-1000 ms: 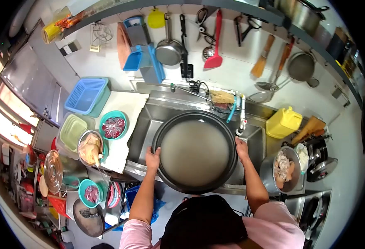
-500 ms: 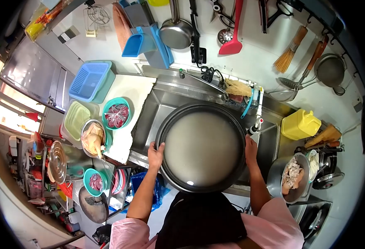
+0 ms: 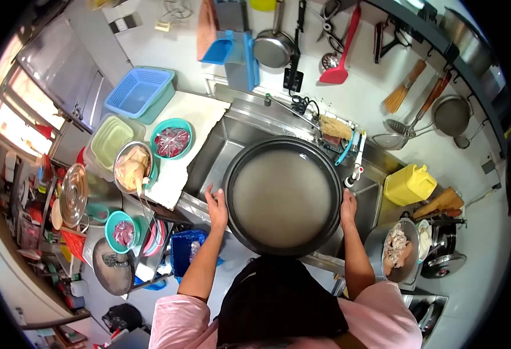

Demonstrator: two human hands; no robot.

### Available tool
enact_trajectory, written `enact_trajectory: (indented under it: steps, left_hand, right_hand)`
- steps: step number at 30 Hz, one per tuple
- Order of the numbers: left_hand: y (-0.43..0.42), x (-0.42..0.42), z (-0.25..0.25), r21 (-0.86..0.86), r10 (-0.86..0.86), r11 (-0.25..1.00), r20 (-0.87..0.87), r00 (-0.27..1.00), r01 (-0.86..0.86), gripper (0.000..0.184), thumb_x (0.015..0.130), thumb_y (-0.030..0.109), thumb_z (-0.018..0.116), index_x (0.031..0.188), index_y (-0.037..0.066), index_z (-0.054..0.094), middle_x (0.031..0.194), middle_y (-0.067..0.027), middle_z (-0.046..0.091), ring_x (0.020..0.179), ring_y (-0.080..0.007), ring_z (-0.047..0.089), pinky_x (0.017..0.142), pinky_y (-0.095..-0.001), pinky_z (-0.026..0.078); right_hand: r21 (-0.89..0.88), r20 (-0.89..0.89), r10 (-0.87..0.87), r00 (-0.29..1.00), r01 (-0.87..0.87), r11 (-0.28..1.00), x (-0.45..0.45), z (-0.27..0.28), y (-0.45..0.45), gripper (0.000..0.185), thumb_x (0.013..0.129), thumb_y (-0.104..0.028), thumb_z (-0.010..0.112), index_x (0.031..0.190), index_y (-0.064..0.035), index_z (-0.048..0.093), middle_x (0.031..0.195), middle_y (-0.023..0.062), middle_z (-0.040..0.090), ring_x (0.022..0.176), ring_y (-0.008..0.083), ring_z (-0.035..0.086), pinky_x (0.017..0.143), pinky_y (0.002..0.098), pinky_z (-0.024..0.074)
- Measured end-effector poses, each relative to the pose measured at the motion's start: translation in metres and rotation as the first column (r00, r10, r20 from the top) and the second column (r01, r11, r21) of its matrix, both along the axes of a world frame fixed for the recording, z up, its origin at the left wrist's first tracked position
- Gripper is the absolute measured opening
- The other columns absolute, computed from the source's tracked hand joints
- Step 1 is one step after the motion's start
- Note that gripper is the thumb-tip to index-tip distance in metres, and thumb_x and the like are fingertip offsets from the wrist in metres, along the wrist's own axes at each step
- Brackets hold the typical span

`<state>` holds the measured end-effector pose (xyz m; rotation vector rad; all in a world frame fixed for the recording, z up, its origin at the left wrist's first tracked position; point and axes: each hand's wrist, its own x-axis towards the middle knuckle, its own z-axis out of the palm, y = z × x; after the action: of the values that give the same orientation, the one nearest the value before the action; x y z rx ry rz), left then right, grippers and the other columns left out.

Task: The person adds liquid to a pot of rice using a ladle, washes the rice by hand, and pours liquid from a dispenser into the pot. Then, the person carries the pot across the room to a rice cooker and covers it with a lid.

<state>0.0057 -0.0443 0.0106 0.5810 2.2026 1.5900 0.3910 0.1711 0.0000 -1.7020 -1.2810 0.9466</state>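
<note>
A large black basin (image 3: 232,230) full of cloudy, whitish-grey liquid rests over the metal sink (image 3: 209,154). My left hand (image 3: 216,208) is open at the basin's left side, its fingers spread and its thumb close to the rim. On the opposite side, my right hand (image 3: 348,209) lies along the outer wall with its fingers stretched upward, touching or nearly touching it. Neither hand visibly wraps the rim. The basin's underside is hidden.
Left of the sink stand a plucked chicken in a bowl (image 3: 132,168), a teal bowl (image 3: 187,145) with bagged meat and a blue basket (image 3: 133,96). To the right are a yellow jug (image 3: 409,185) and a pot of meat (image 3: 377,250). A faucet (image 3: 351,177) stands behind the basin.
My left hand has loosened from the basin's rim and its fingers have spread. My right hand stays beside the rim. The basin sits slightly higher in view, and the camera view has shifted.
</note>
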Motion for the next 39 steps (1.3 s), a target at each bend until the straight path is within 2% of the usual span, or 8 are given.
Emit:
enact_trajectory:
  steps: [10, 14, 17, 20, 23, 29, 37, 39]
  left_hand:
    - [-0.331, 0.129, -0.202, -0.343, 0.091, 0.939, 0.3, 0.95, 0.019, 0.041, 0.098, 0.03, 0.055, 0.132, 0.008, 0.046, 0.073, -0.013, 0.06, 0.068, -0.0254, 0.059, 0.066, -0.039, 0.046]
    - [-0.491, 0.186, -0.232, -0.709, 0.056, 0.604, 0.493, 0.868, 0.364, 0.053, 0.089, 0.037, 0.059, 0.121, -0.006, 0.054, 0.12, -0.0323, 0.059, 0.116, -0.0463, 0.056, 0.097, -0.0501, 0.046]
    - [-0.538, 0.215, -0.215, -0.779, 0.393, 0.521, 0.582, 0.712, 0.349, 0.03, 0.088, 0.024, 0.055, 0.099, -0.003, 0.062, 0.076, -0.0194, 0.068, 0.055, -0.0311, 0.066, 0.049, -0.0442, 0.055]
    - [-0.559, 0.223, -0.22, -0.603, -0.058, 0.606, 0.618, 0.784, 0.519, 0.031, 0.087, 0.022, 0.056, 0.106, -0.002, 0.061, 0.075, -0.0161, 0.066, 0.051, -0.0249, 0.062, 0.042, -0.0384, 0.05]
    - [-0.526, 0.237, -0.214, -0.568, 0.224, 0.788, 0.622, 0.75, 0.236, 0.037, 0.087, 0.021, 0.058, 0.117, -0.001, 0.059, 0.077, -0.0135, 0.067, 0.049, -0.0206, 0.059, 0.038, -0.0344, 0.045]
    - [-0.477, 0.263, -0.229, -0.23, -0.031, 0.966, 0.342, 0.939, 0.116, 0.033, 0.094, 0.021, 0.061, 0.119, -0.001, 0.059, 0.096, -0.0111, 0.069, 0.09, -0.0214, 0.065, 0.082, -0.0323, 0.052]
    - [-0.587, 0.348, -0.154, -0.204, 0.162, 0.979, 0.774, 0.612, -0.001, 0.037, 0.095, 0.023, 0.061, 0.127, 0.003, 0.055, 0.11, -0.0143, 0.067, 0.098, -0.0224, 0.064, 0.092, -0.0334, 0.051]
    - [-0.641, 0.368, -0.117, -0.356, -0.512, 0.76, 0.189, 0.838, 0.544, 0.057, 0.094, 0.038, 0.061, 0.135, 0.0, 0.049, 0.121, -0.0139, 0.064, 0.109, -0.0209, 0.06, 0.095, -0.0347, 0.048]
  right_hand:
    - [-0.255, -0.042, -0.018, 0.999, 0.007, 0.967, 0.062, 0.015, -0.115, 0.035, 0.099, -0.044, 0.048, 0.108, -0.0108, 0.055, 0.082, 0.0038, 0.058, 0.058, 0.0145, 0.055, 0.049, 0.0302, 0.0472]
    - [-0.33, -0.028, 0.042, 0.999, -0.049, 0.943, 0.069, 0.012, -0.141, 0.028, 0.098, -0.038, 0.052, 0.109, -0.0126, 0.056, 0.084, 0.0043, 0.06, 0.061, 0.0164, 0.059, 0.049, 0.032, 0.0496]
    - [-0.322, -0.05, 0.045, 0.998, -0.059, 0.945, 0.063, 0.011, -0.157, 0.023, 0.098, -0.034, 0.054, 0.107, -0.0133, 0.057, 0.084, 0.0039, 0.059, 0.06, 0.0161, 0.06, 0.048, 0.0311, 0.0501]
    - [-0.328, -0.042, 0.133, 0.99, -0.139, 0.934, 0.054, 0.008, -0.174, 0.017, 0.096, -0.026, 0.053, 0.106, -0.0125, 0.056, 0.087, 0.0038, 0.059, 0.062, 0.0164, 0.061, 0.05, 0.0311, 0.0494]
    - [-0.375, -0.061, 0.233, 0.971, -0.239, 0.896, 0.043, 0.011, -0.197, 0.014, 0.094, -0.021, 0.053, 0.104, -0.0118, 0.057, 0.089, 0.0039, 0.059, 0.063, 0.016, 0.06, 0.05, 0.0297, 0.0488]
    - [-0.48, -0.26, 0.449, 0.855, -0.518, 0.708, 0.051, -0.009, -0.249, 0.012, 0.095, -0.019, 0.054, 0.102, -0.0105, 0.059, 0.083, 0.0035, 0.063, 0.062, 0.0125, 0.059, 0.052, 0.0263, 0.0478]
    - [-0.563, -0.355, 0.56, 0.748, -0.65, 0.51, 0.089, -0.105, -0.348, 0.016, 0.091, -0.017, 0.056, 0.101, -0.0084, 0.064, 0.083, 0.0052, 0.066, 0.064, 0.0137, 0.061, 0.053, 0.028, 0.0494]
    - [-0.603, -0.374, 0.558, 0.741, -0.652, 0.461, 0.099, -0.108, -0.379, 0.018, 0.089, -0.016, 0.055, 0.102, -0.0075, 0.064, 0.084, 0.0048, 0.066, 0.065, 0.0135, 0.06, 0.054, 0.0289, 0.0499]
